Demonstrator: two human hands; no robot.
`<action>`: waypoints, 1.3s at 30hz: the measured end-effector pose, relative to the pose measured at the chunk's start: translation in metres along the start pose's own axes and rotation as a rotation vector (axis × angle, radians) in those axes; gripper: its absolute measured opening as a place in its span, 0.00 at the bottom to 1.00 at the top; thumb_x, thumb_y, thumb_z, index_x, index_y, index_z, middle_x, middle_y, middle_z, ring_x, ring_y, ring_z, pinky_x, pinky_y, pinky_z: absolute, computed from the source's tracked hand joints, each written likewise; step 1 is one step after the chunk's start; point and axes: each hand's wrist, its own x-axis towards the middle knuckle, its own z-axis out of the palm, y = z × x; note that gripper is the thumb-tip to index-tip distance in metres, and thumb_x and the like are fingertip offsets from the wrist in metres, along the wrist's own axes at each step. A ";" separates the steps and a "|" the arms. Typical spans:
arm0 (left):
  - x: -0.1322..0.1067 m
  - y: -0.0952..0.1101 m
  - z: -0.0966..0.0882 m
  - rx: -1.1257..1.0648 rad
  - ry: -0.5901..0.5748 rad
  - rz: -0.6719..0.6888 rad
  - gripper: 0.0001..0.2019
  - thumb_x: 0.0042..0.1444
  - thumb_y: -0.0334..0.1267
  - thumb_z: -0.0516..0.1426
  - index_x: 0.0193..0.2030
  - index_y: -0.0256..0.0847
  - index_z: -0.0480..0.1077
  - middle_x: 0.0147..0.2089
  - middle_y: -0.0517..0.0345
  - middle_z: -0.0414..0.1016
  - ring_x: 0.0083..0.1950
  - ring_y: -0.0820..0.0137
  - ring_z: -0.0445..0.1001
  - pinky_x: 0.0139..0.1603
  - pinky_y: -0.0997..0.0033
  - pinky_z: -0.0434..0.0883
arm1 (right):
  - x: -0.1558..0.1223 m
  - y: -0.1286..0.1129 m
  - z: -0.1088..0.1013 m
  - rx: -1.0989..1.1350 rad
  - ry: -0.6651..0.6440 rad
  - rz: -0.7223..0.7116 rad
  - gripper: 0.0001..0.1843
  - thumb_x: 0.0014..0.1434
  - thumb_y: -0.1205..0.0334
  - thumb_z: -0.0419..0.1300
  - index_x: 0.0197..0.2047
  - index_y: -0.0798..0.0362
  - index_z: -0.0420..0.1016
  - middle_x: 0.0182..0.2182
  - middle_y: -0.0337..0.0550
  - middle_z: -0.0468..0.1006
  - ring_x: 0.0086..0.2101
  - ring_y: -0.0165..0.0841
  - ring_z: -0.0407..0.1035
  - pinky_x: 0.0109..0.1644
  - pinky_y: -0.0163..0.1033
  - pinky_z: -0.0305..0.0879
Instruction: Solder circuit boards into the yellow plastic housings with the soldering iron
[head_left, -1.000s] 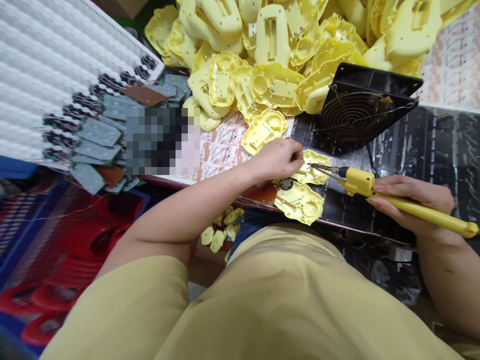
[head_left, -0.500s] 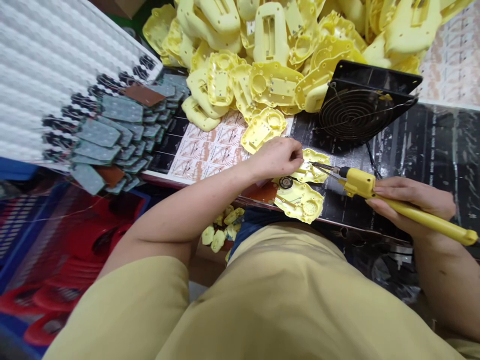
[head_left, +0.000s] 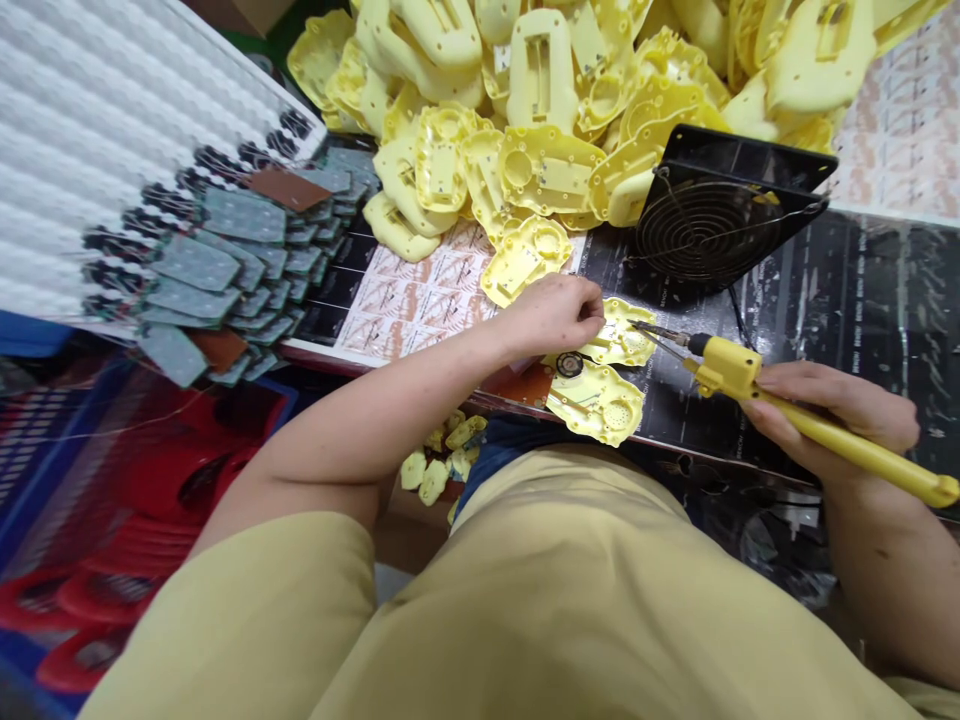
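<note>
My right hand [head_left: 832,412] is wrapped round a yellow soldering iron [head_left: 795,408], whose metal tip points left at a small yellow plastic shell [head_left: 626,340] on the dark bench top. My left hand [head_left: 559,312] is closed in a pinch at that shell's left edge; what its fingertips hold is too small to make out. Just in front lies a second yellow shell [head_left: 600,402] with a round speaker grille and a small black speaker [head_left: 569,364] beside it.
A big heap of yellow plastic housings [head_left: 547,90] fills the back of the bench. A black fan [head_left: 712,225] stands tilted behind the work spot. Grey keypad boards [head_left: 225,260] lie stacked at the left by a white corrugated sheet [head_left: 90,130]. Red items sit below left.
The soldering iron and my right hand have shifted slightly right and down. My left hand stays pinched at the shell.
</note>
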 end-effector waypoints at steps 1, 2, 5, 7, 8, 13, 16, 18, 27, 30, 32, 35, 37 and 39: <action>0.000 0.001 0.000 0.003 -0.002 -0.003 0.09 0.58 0.33 0.57 0.40 0.37 0.80 0.40 0.52 0.83 0.44 0.64 0.79 0.52 0.65 0.74 | -0.002 -0.002 0.001 -0.022 0.025 -0.035 0.10 0.52 0.53 0.77 0.39 0.41 0.86 0.32 0.37 0.87 0.27 0.35 0.81 0.29 0.36 0.79; 0.000 0.002 -0.001 0.005 -0.007 -0.009 0.10 0.58 0.33 0.57 0.41 0.37 0.80 0.40 0.51 0.83 0.44 0.64 0.79 0.52 0.64 0.74 | -0.005 -0.004 0.003 -0.043 0.055 -0.064 0.15 0.54 0.56 0.75 0.47 0.40 0.86 0.35 0.37 0.87 0.29 0.35 0.81 0.31 0.36 0.80; -0.001 0.006 -0.003 0.011 -0.030 -0.026 0.11 0.59 0.32 0.56 0.41 0.34 0.80 0.40 0.48 0.82 0.43 0.62 0.79 0.51 0.63 0.74 | -0.011 -0.005 0.006 -0.061 0.103 -0.039 0.29 0.57 0.58 0.74 0.61 0.38 0.79 0.38 0.38 0.88 0.30 0.35 0.82 0.33 0.36 0.81; -0.002 0.007 -0.004 0.014 -0.036 -0.021 0.11 0.59 0.32 0.56 0.41 0.34 0.80 0.38 0.49 0.82 0.42 0.63 0.79 0.50 0.64 0.74 | -0.012 -0.004 0.010 -0.033 0.095 0.009 0.25 0.56 0.57 0.74 0.57 0.40 0.82 0.37 0.39 0.88 0.29 0.35 0.82 0.32 0.35 0.81; -0.002 0.006 -0.004 0.017 -0.032 -0.015 0.11 0.59 0.32 0.56 0.41 0.35 0.80 0.38 0.50 0.82 0.41 0.64 0.78 0.50 0.64 0.73 | -0.012 -0.003 0.011 -0.010 0.116 0.038 0.20 0.55 0.56 0.75 0.52 0.43 0.85 0.36 0.40 0.88 0.29 0.36 0.82 0.31 0.35 0.80; -0.003 0.003 -0.002 0.002 0.006 0.019 0.10 0.58 0.31 0.56 0.39 0.37 0.80 0.37 0.53 0.81 0.41 0.66 0.77 0.49 0.66 0.73 | -0.009 0.005 0.017 0.171 0.320 0.247 0.13 0.46 0.53 0.80 0.29 0.49 0.83 0.25 0.40 0.83 0.20 0.32 0.75 0.23 0.33 0.74; -0.002 0.003 -0.001 -0.003 0.007 0.015 0.10 0.57 0.31 0.56 0.39 0.37 0.80 0.37 0.52 0.81 0.42 0.66 0.78 0.49 0.66 0.74 | -0.008 0.007 0.017 0.228 0.294 0.276 0.13 0.47 0.52 0.79 0.33 0.48 0.85 0.26 0.39 0.83 0.21 0.36 0.77 0.25 0.38 0.77; -0.002 0.005 -0.002 0.002 0.007 0.014 0.10 0.57 0.30 0.56 0.40 0.38 0.80 0.38 0.52 0.81 0.43 0.65 0.79 0.50 0.66 0.74 | -0.009 0.007 0.017 0.259 0.263 0.287 0.17 0.49 0.52 0.78 0.42 0.45 0.86 0.26 0.39 0.84 0.22 0.38 0.78 0.26 0.40 0.78; -0.001 0.007 -0.003 -0.005 0.005 -0.003 0.11 0.56 0.30 0.57 0.42 0.38 0.82 0.39 0.51 0.82 0.45 0.63 0.80 0.52 0.64 0.74 | -0.004 0.000 0.011 0.059 0.139 -0.004 0.08 0.49 0.59 0.77 0.33 0.45 0.84 0.28 0.40 0.85 0.24 0.37 0.79 0.25 0.35 0.77; -0.001 0.006 -0.001 -0.003 0.013 0.001 0.11 0.57 0.30 0.57 0.41 0.38 0.82 0.38 0.52 0.82 0.44 0.63 0.80 0.52 0.64 0.75 | 0.001 -0.001 0.009 0.088 0.062 -0.093 0.08 0.50 0.61 0.76 0.33 0.44 0.83 0.30 0.39 0.86 0.26 0.38 0.81 0.27 0.37 0.80; 0.000 0.007 -0.002 0.013 -0.002 -0.014 0.11 0.57 0.30 0.57 0.42 0.38 0.82 0.39 0.51 0.82 0.45 0.62 0.80 0.52 0.64 0.75 | 0.003 -0.001 0.009 0.104 0.023 -0.112 0.09 0.51 0.63 0.75 0.36 0.44 0.84 0.31 0.39 0.86 0.25 0.37 0.81 0.28 0.36 0.80; 0.000 0.007 -0.002 0.022 -0.003 -0.016 0.12 0.57 0.30 0.57 0.42 0.38 0.82 0.39 0.51 0.82 0.46 0.62 0.80 0.52 0.64 0.75 | 0.007 -0.001 0.011 0.124 -0.022 -0.140 0.10 0.51 0.65 0.75 0.37 0.45 0.84 0.32 0.39 0.87 0.26 0.37 0.81 0.29 0.36 0.81; 0.000 0.007 -0.002 0.014 0.008 0.000 0.12 0.55 0.30 0.57 0.41 0.38 0.82 0.38 0.52 0.82 0.45 0.62 0.80 0.51 0.64 0.75 | 0.010 -0.002 0.011 0.136 -0.045 -0.176 0.10 0.50 0.66 0.76 0.36 0.46 0.84 0.31 0.39 0.86 0.26 0.37 0.81 0.29 0.36 0.81; 0.000 0.006 -0.002 0.001 0.009 0.007 0.12 0.55 0.30 0.56 0.40 0.38 0.81 0.37 0.53 0.81 0.44 0.63 0.80 0.51 0.64 0.75 | 0.014 -0.003 0.011 0.127 -0.082 -0.203 0.10 0.50 0.66 0.76 0.35 0.46 0.83 0.31 0.39 0.86 0.26 0.37 0.81 0.28 0.35 0.81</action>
